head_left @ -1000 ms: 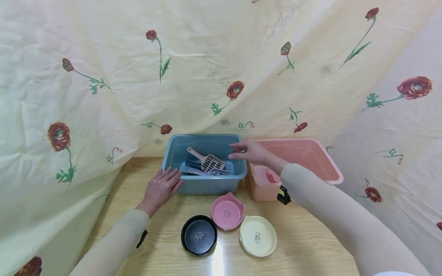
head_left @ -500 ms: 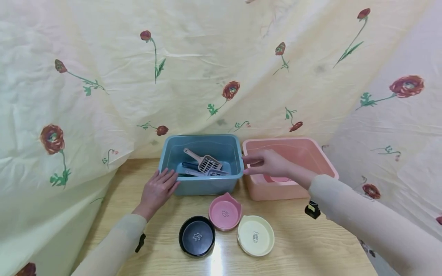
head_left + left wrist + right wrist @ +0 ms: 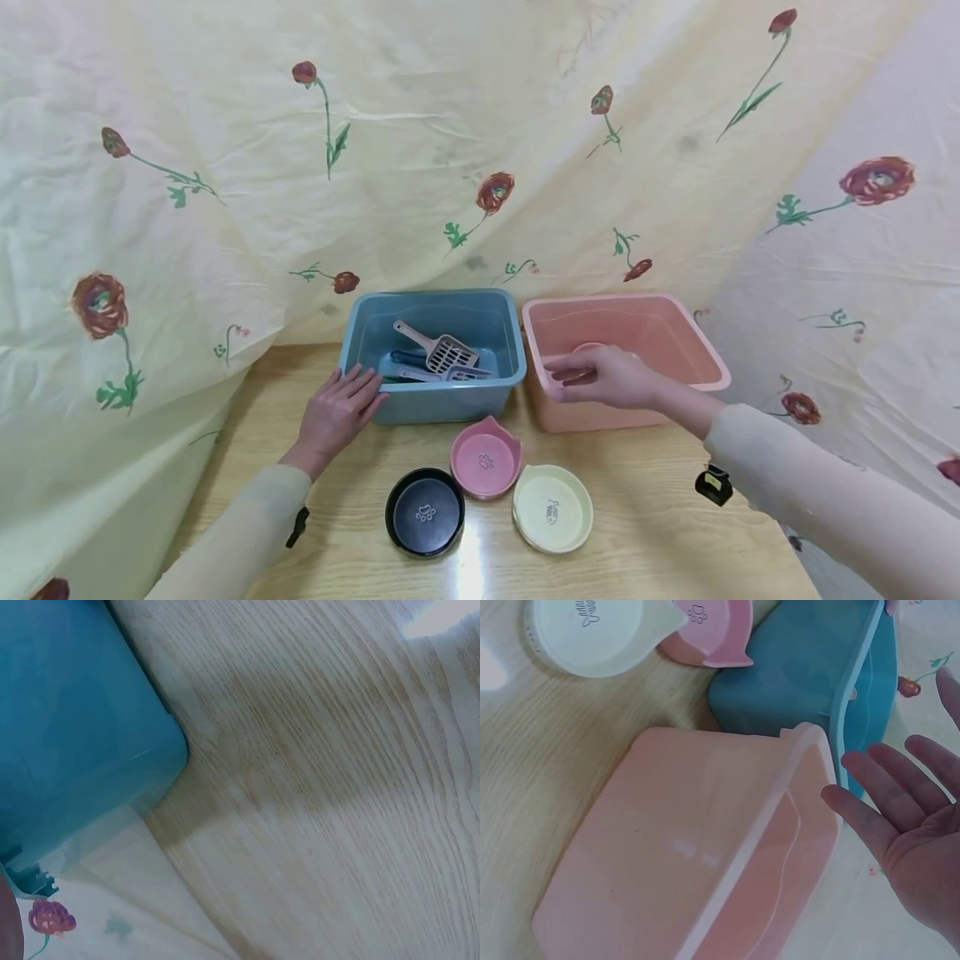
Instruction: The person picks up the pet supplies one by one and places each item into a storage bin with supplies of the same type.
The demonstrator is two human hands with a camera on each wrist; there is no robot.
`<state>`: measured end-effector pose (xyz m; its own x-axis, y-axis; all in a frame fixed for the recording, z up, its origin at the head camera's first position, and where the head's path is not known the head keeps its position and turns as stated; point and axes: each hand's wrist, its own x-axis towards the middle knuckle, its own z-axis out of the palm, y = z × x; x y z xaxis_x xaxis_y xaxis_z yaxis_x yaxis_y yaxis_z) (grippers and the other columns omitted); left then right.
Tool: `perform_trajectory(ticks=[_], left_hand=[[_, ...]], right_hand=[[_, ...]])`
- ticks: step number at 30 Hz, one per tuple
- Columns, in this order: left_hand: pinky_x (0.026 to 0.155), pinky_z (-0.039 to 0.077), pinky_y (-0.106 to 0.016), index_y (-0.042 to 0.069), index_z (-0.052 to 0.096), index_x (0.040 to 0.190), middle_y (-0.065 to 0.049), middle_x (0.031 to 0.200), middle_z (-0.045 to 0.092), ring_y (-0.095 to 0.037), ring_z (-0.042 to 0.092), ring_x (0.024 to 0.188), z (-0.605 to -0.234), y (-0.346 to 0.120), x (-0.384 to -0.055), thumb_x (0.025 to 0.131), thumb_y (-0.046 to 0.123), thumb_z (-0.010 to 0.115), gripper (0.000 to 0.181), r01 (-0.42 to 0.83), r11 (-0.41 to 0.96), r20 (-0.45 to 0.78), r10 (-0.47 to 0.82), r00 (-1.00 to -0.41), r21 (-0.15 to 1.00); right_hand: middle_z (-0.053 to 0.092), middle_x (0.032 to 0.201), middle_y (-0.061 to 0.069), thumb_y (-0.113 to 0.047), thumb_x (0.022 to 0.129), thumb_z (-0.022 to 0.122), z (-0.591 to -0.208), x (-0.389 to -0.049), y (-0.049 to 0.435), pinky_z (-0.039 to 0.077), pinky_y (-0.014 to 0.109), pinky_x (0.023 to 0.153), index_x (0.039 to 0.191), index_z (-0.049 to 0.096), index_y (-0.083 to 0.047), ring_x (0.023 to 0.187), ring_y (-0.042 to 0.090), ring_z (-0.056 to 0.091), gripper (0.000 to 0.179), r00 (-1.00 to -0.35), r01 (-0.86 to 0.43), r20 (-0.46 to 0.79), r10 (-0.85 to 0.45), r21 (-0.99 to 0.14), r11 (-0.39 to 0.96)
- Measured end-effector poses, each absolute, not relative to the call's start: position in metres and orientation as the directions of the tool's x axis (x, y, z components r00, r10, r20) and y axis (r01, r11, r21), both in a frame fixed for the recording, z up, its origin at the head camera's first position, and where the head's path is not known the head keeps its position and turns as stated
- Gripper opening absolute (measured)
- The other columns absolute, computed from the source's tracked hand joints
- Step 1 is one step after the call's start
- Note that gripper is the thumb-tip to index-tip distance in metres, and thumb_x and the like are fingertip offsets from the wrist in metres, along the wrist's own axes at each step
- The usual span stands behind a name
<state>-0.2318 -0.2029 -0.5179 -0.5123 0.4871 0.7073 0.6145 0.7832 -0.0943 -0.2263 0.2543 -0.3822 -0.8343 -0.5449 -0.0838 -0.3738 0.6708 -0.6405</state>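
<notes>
My left hand (image 3: 333,414) grips the front left corner of the blue litter box (image 3: 431,402), fingers over the rim and thumb outside. Inside that box lie a beige slotted litter scoop (image 3: 450,354), a lavender scoop (image 3: 468,373) and a dark blue handle (image 3: 410,360). To the right, above the front left of the pink litter box (image 3: 600,418), my right hand (image 3: 611,379) hovers with relaxed fingers and holds nothing. The right wrist view shows its palm and spread fingers. Behind it, a pink rounded thing (image 3: 588,346) in the pink box is mostly hidden.
In front of the boxes, a pink cat-eared bowl (image 3: 486,460), a black bowl (image 3: 425,512) and a cream bowl (image 3: 552,510) stand on the wooden table (image 3: 637,533). A flowered cloth (image 3: 412,167) hangs behind the boxes.
My right hand has moved right, from over the blue box's right side to over the pink box. My left hand stays on the blue box's corner. The head view has shifted slightly.
</notes>
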Motion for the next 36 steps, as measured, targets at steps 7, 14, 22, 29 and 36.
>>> perform_trajectory(ticks=[7,14,22,29,36], left_hand=[[0.090,0.060,-0.065,0.003,0.080,0.119,-0.020,0.115,0.078,-0.042,0.077,0.104,-0.519,-0.202,-0.233,0.115,0.051,0.039,0.064,0.603,0.793,0.708,0.476,-0.521,-0.090],[0.089,0.059,-0.066,0.002,0.081,0.116,-0.020,0.112,0.079,-0.043,0.078,0.102,-0.519,-0.200,-0.231,0.116,0.053,0.027,0.074,0.593,0.799,0.709,0.474,-0.522,-0.097],[0.090,0.059,-0.066,0.003,0.081,0.117,-0.020,0.114,0.079,-0.042,0.077,0.104,-0.517,-0.201,-0.231,0.116,0.053,0.027,0.074,0.590,0.802,0.699,0.475,-0.535,-0.093],[0.090,0.058,-0.066,0.002,0.080,0.118,-0.020,0.115,0.079,-0.043,0.077,0.105,-0.518,-0.201,-0.231,0.116,0.052,0.025,0.075,0.596,0.798,0.690,0.482,-0.540,-0.091],[0.090,0.059,-0.066,0.002,0.081,0.117,-0.020,0.113,0.079,-0.043,0.077,0.104,-0.516,-0.200,-0.230,0.116,0.053,0.026,0.075,0.593,0.799,0.687,0.483,-0.543,-0.094]], right_hand=[[0.077,0.127,0.013,-0.035,0.092,0.087,-0.384,-0.213,0.265,0.064,0.038,0.093,0.134,0.074,-0.002,0.111,0.028,0.078,0.055,-0.812,-0.415,-0.058,-0.580,-0.641,0.646],[0.071,0.132,0.029,-0.028,0.095,0.084,-0.386,-0.202,0.276,0.063,0.042,0.094,0.137,0.066,0.010,0.117,0.042,0.073,0.060,-0.771,-0.384,-0.117,-0.626,-0.699,0.604],[0.072,0.133,0.024,-0.033,0.094,0.085,-0.412,-0.189,0.279,0.063,0.042,0.095,0.138,0.068,0.005,0.119,0.040,0.073,0.061,-0.762,-0.331,-0.187,-0.620,-0.711,0.621],[0.073,0.128,0.023,-0.020,0.092,0.087,-0.439,-0.186,0.282,0.067,0.041,0.083,0.136,0.067,0.007,0.115,0.037,0.074,0.056,-0.727,-0.225,-0.270,-0.632,-0.775,0.590],[0.072,0.129,0.025,-0.017,0.093,0.086,-0.456,-0.189,0.288,0.067,0.049,0.070,0.143,0.063,0.006,0.119,0.039,0.071,0.060,-0.698,-0.096,-0.394,-0.598,-0.776,0.623]])
